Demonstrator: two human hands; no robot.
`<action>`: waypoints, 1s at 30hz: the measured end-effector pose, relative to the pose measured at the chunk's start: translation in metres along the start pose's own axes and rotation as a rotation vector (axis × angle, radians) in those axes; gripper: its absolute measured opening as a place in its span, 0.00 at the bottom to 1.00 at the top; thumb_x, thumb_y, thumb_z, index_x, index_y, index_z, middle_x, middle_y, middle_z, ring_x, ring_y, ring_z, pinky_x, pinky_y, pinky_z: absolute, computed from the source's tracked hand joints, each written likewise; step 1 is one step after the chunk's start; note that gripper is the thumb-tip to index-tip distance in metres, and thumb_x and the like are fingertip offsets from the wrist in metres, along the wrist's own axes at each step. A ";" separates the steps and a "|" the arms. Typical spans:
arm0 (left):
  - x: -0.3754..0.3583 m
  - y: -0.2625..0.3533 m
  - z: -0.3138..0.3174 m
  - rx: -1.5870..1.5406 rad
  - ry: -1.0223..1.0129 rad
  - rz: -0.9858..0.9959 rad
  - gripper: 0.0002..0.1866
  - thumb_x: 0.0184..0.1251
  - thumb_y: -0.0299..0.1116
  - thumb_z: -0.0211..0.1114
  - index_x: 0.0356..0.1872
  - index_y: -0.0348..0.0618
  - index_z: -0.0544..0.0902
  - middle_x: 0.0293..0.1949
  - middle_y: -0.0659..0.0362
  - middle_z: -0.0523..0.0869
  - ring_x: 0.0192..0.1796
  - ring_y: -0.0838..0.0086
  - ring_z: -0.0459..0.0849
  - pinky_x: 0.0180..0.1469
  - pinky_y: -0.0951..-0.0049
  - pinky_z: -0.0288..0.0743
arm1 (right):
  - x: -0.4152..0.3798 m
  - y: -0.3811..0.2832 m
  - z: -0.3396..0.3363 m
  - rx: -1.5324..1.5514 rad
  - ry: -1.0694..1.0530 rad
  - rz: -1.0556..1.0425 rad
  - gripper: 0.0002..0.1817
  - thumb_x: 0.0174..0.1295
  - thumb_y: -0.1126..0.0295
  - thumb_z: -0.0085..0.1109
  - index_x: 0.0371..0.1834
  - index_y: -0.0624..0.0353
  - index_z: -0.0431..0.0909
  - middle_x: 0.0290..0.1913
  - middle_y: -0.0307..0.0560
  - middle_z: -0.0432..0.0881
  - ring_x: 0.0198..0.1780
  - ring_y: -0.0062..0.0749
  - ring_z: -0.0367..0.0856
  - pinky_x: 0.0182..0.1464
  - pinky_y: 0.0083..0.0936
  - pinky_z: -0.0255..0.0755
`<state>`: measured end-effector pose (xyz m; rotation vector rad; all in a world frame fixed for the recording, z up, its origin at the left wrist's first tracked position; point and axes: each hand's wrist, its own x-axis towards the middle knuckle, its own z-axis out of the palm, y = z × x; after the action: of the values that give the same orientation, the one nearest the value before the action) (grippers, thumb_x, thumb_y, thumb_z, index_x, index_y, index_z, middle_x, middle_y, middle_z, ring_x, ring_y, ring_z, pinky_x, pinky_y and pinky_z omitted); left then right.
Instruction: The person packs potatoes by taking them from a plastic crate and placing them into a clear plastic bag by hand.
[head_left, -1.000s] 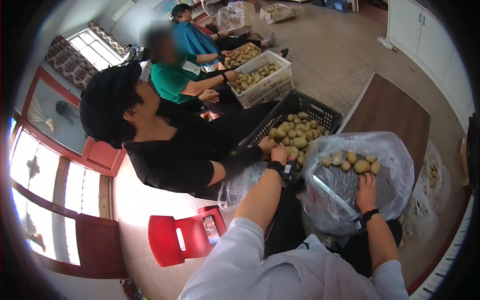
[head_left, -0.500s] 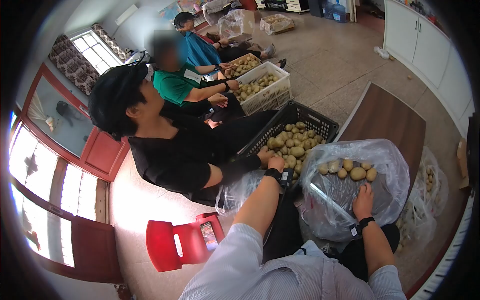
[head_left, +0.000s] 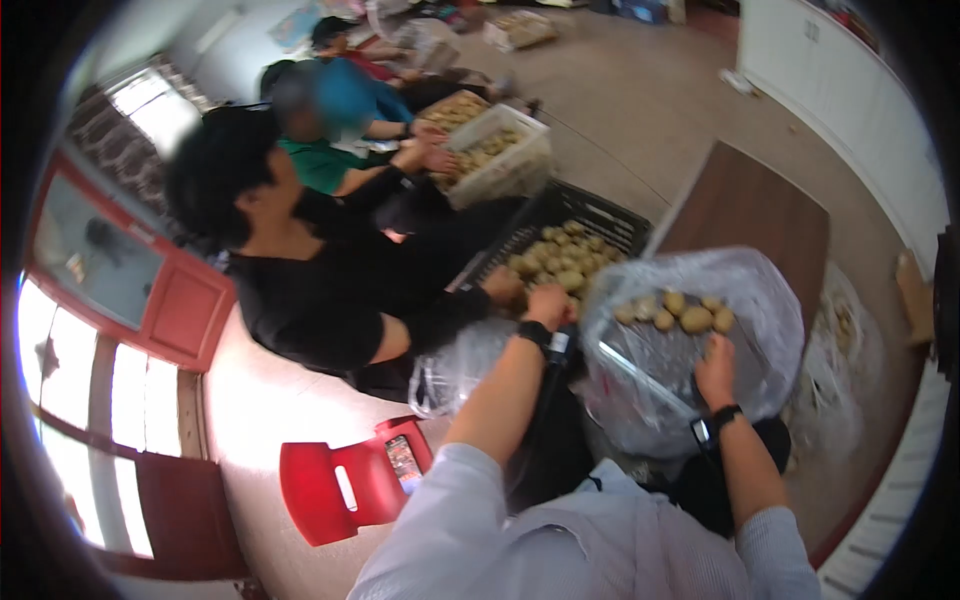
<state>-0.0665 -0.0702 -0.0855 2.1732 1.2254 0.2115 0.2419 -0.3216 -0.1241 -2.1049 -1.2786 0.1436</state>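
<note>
This looks like a plain household room turned to sorting produce: patterned fabric curtains (head_left: 115, 130), a red-framed glass door (head_left: 95, 255), long white cupboards (head_left: 830, 90), and a black plastic crate of potatoes (head_left: 600, 222).

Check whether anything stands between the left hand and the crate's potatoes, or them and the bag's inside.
Nothing visible blocks the left hand; a co-worker's hand is beside it. Past the potatoes stand the crate wall and the bag's raised rim.

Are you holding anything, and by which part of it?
It cannot be told in this blur: the left hand is at potatoes in the crate, the right hand near bagged potatoes.
</note>
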 end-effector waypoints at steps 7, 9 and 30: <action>-0.005 0.047 0.006 -1.141 -0.158 -0.550 0.16 0.69 0.39 0.59 0.53 0.45 0.73 0.42 0.57 0.81 0.41 0.61 0.83 0.37 0.60 0.78 | 0.001 -0.013 0.023 0.459 -0.110 0.235 0.24 0.53 0.68 0.65 0.54 0.61 0.72 0.46 0.55 0.81 0.42 0.48 0.82 0.43 0.34 0.76; -0.003 0.048 0.009 -1.097 -0.247 -0.501 0.17 0.71 0.40 0.57 0.55 0.44 0.72 0.44 0.56 0.80 0.39 0.61 0.83 0.36 0.63 0.78 | 0.002 -0.051 0.000 0.611 -0.225 0.393 0.24 0.55 0.66 0.65 0.54 0.61 0.73 0.44 0.52 0.81 0.38 0.41 0.82 0.37 0.31 0.76; -0.013 0.094 0.015 -1.133 -0.553 -0.301 0.21 0.70 0.46 0.61 0.52 0.41 0.73 0.42 0.55 0.83 0.35 0.71 0.85 0.35 0.70 0.80 | 0.029 -0.135 0.002 1.308 -0.589 0.423 0.19 0.74 0.56 0.45 0.57 0.55 0.73 0.44 0.41 0.78 0.42 0.24 0.75 0.36 0.21 0.71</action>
<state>0.0000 -0.1222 -0.0399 0.9532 0.7737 0.1128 0.1547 -0.2558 -0.0394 -1.1051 -0.6072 1.4269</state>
